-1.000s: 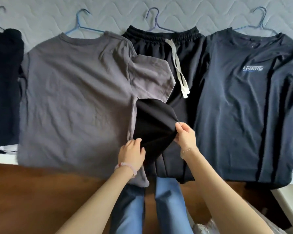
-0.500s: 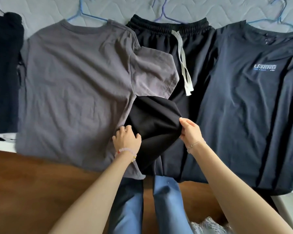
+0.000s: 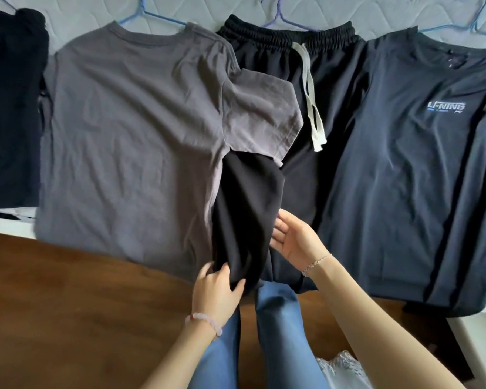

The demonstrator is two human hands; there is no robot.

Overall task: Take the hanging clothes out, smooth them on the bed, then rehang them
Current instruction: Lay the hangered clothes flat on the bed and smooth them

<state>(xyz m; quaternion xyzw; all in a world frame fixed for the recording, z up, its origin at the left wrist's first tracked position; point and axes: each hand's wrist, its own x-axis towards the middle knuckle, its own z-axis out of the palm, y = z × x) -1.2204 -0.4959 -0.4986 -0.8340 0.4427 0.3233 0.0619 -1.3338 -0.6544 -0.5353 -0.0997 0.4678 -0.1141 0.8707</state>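
Pinching grip, left hand (image 3: 216,287): I see the thumb lying over the bottom edge of the black trousers' (image 3: 334,113) folded-over leg. Right hand (image 3: 295,240) loose, fingers straight, palm against that fold's right side. Far left of the trousers, a dark garment (image 3: 11,108). Just left, a grey T-shirt (image 3: 129,136), sleeve overlapping them. Just right, a navy shirt (image 3: 418,192), touching. All flat on the bed (image 3: 73,15).

Black garment (image 3: 10,108) cut by L edge; hangers (image 3: 163,18) cropped at top. Grey tee (image 3: 129,130) sleeve hides pt of black pants (image 3: 334,136). Small print on navy tee (image 3: 404,192) unreadable.
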